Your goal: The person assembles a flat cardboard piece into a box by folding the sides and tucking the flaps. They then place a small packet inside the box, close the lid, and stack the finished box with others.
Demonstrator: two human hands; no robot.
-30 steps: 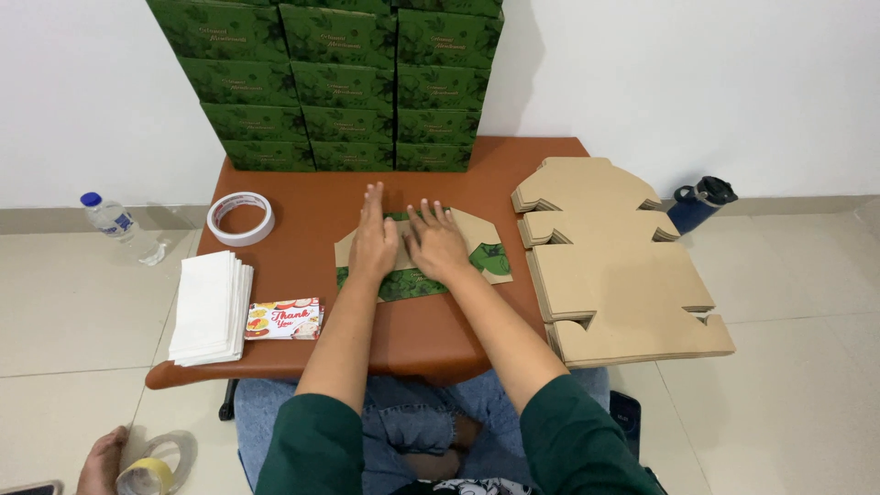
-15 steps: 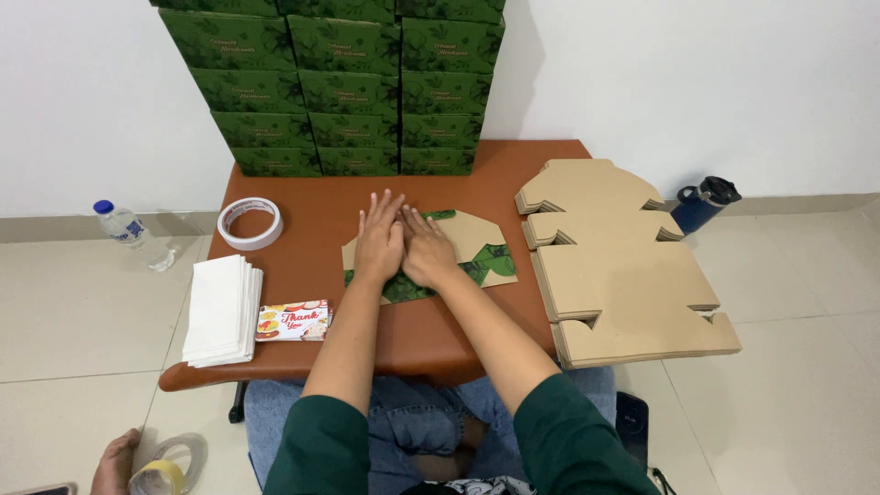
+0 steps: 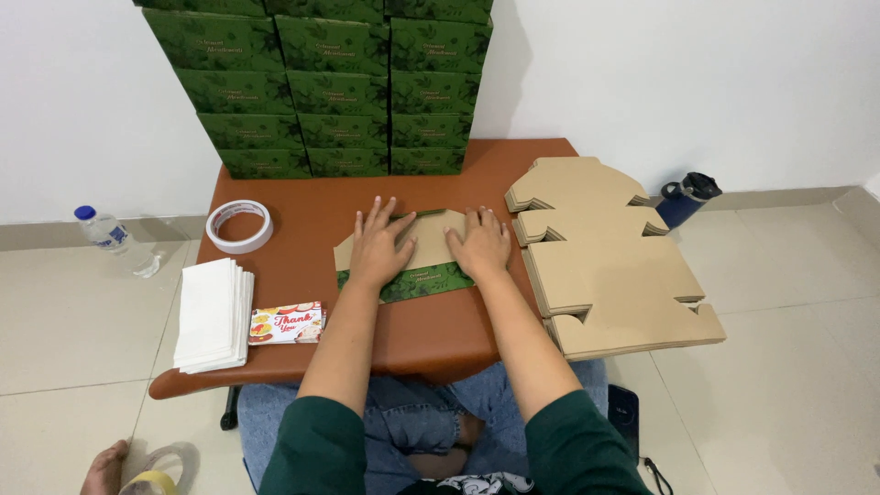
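A flat cardboard box blank (image 3: 423, 240), brown inside with a green leafy printed strip along its near edge, lies in the middle of the small brown table (image 3: 302, 197). My left hand (image 3: 377, 246) presses flat on its left part, fingers spread. My right hand (image 3: 479, 244) presses flat on its right part. Both palms are down and neither grips anything.
A stack of unfolded brown box blanks (image 3: 610, 258) overhangs the table's right side. Folded green boxes (image 3: 321, 82) are piled against the wall at the back. A tape roll (image 3: 239, 225), white napkins (image 3: 214, 313) and small cards (image 3: 286, 323) lie left. Bottles stand on the floor.
My hands were together at the blank's centre and have slid apart, one to each side. The blank now lies flatter.
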